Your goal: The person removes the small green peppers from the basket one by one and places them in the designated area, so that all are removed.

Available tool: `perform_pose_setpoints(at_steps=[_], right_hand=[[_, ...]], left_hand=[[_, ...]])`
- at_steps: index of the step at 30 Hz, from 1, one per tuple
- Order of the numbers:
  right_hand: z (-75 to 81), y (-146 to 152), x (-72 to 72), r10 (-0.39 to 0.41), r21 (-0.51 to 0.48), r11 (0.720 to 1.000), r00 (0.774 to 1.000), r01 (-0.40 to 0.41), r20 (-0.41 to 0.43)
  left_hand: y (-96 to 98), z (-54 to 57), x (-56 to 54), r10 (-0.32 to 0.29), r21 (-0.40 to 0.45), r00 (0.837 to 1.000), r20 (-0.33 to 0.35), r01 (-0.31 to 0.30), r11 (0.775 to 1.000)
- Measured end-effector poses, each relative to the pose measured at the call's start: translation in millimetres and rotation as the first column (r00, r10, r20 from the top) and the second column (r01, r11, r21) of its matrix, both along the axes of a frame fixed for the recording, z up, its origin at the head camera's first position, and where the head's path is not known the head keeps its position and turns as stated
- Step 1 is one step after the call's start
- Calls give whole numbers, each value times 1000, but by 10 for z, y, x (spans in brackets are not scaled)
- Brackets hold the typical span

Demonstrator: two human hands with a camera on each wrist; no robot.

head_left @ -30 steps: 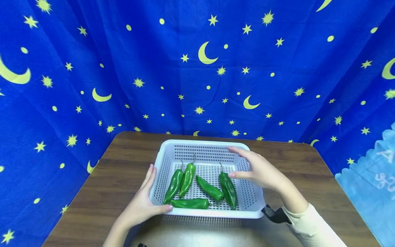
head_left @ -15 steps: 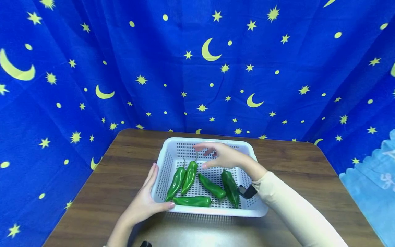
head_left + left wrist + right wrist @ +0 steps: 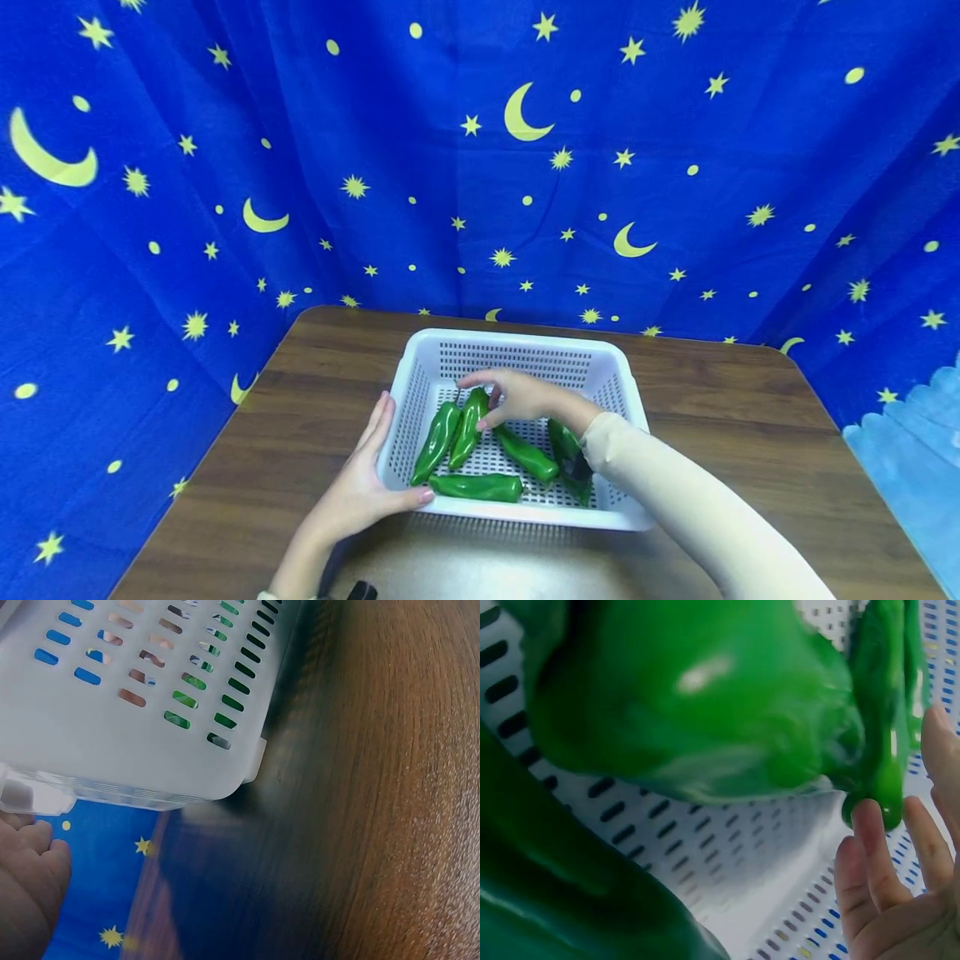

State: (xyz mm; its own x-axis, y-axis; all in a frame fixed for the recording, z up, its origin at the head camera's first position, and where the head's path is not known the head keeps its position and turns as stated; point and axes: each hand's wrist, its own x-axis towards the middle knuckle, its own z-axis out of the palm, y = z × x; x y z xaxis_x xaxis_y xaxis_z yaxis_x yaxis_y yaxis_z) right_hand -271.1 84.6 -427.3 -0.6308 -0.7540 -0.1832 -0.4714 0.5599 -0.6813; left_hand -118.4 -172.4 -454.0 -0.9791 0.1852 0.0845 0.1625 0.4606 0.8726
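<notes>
A white slotted plastic basket point(image 3: 525, 337) holds several glossy long green peppers. At its near left corner is my left hand point(image 3: 360, 492), straight fingers along the outer left wall and thumb on the front rim. My right hand point(image 3: 517, 396) reaches down inside the basket, thumb and fingers spread over the stem end of an upright-lying green pepper point(image 3: 467, 437). In the right wrist view a fingertip sits right at that pepper's end. To its left lies another pepper point(image 3: 437, 442); one lies along the front point(image 3: 476, 487), one slants in the middle point(image 3: 528, 457).
A fifth-side pepper point(image 3: 559, 437) at the right is partly hidden by the right forearm's dark wrist strap and pale sleeve point(image 3: 675, 475). The basket stands on a brown wooden table point(image 3: 720, 400). Behind hangs a blue curtain point(image 3: 420, 100) with moons and stars.
My right hand has moved left and down from the basket's right side to the pepper second from left. The left hand has stayed at the corner. The head view has shifted slightly.
</notes>
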Motion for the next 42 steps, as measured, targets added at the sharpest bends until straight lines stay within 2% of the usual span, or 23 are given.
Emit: perform_pose_setpoints(at_steps=[5,13,17,21,26,31,35,42], right_hand=[[-91,9,11,15,32,999,1000,-14,-18],[-203,35,20,76,8,997,994,-76,-79],[-216,49,13,72,6,997,994,-71,-84],[-230,67,2,62,9,998,990,-61,-123],[-238,113,0,47,15,999,988,-45,-145],[-170,183,-30,10,-4,1000,978,-11,-210],[-38,251,-69,-21,-42,999,964,10,-266],[263,373,-116,-102,-137,988,963,69,-251]], left_hand=[[22,11,5,-5,5,1000,-5,5,1000],[46,5,29,-2,18,1000,21,2,1000],[55,-5,25,-12,13,1000,3,12,1000],[63,-5,21,-21,11,1000,-15,21,1000],[70,1,37,-29,28,999,14,28,999],[71,3,41,-31,30,999,8,31,999],[56,16,30,-19,19,1000,10,18,1000],[24,30,10,1,38,1000,30,-2,999]])
